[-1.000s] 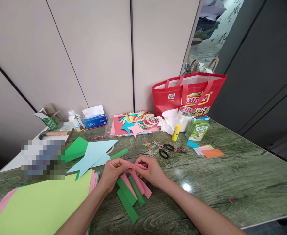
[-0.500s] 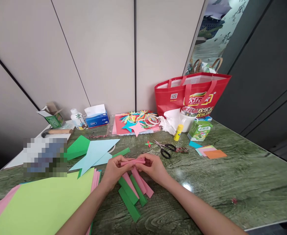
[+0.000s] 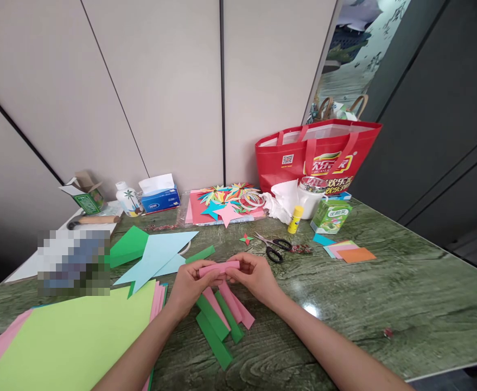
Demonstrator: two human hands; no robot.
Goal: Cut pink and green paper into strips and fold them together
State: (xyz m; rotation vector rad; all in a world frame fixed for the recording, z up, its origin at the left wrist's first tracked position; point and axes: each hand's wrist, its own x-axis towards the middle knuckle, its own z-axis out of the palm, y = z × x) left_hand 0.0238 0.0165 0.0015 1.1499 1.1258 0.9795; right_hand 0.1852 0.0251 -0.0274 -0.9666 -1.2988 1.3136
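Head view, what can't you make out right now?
Head view: mosaicked thing, blurred by pixelation.
Head view: red bag's contents, behind its front wall.
Head view: pink strip's far side, facing away.
Head view: lime sheet's near end, cut by bottom edge.
Head view: red speck, too small.

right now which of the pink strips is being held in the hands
The pink strip running crosswise between the left hand and the right hand, pinched by both. The other pink strips lie nearer you, slanting among the green strips.

The bare left hand [image 3: 196, 283] and bare right hand [image 3: 255, 276] nearly meet, fingers curled and thumbs pinching inward; both bare forearms reach forward, angled toward each other.
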